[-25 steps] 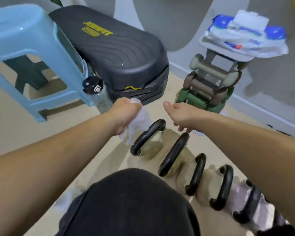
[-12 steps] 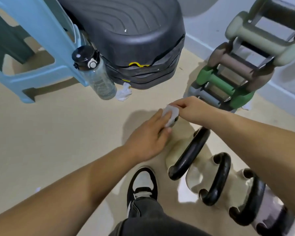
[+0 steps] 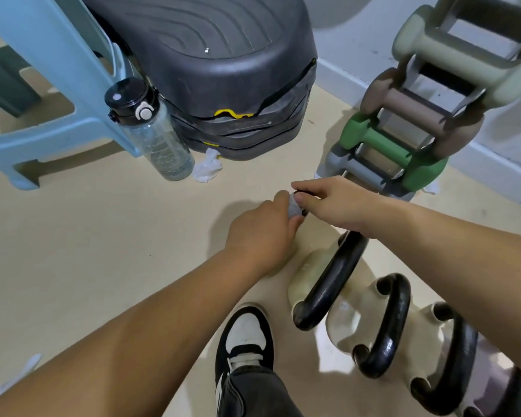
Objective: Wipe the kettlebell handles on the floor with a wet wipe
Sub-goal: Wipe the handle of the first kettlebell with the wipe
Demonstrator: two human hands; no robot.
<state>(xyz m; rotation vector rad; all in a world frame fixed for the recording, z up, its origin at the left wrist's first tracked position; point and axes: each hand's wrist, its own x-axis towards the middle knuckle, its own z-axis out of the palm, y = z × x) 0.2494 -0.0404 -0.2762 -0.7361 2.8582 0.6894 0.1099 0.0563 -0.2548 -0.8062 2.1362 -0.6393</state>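
Observation:
A row of pale kettlebells with black handles stands on the floor at the lower right. My left hand (image 3: 260, 236) is closed on a bunched white wet wipe (image 3: 295, 207), pressed against the far end of the farthest kettlebell's handle (image 3: 302, 211). My right hand (image 3: 333, 203) grips the same handle from the right and hides most of it. The second kettlebell's handle (image 3: 328, 284) and the third kettlebell's handle (image 3: 387, 329) lie free below my right forearm.
A dumbbell rack (image 3: 403, 127) stands just beyond my hands. A black step platform (image 3: 211, 64), a water bottle (image 3: 154, 136), a crumpled used wipe (image 3: 208, 168) and a blue plastic stool (image 3: 51, 85) lie to the left. My shoe (image 3: 245, 338) is below.
My view dropped toward the floor as I bent down. Both hands came together on the farthest kettlebell's handle, with the wipe now bunched small against it.

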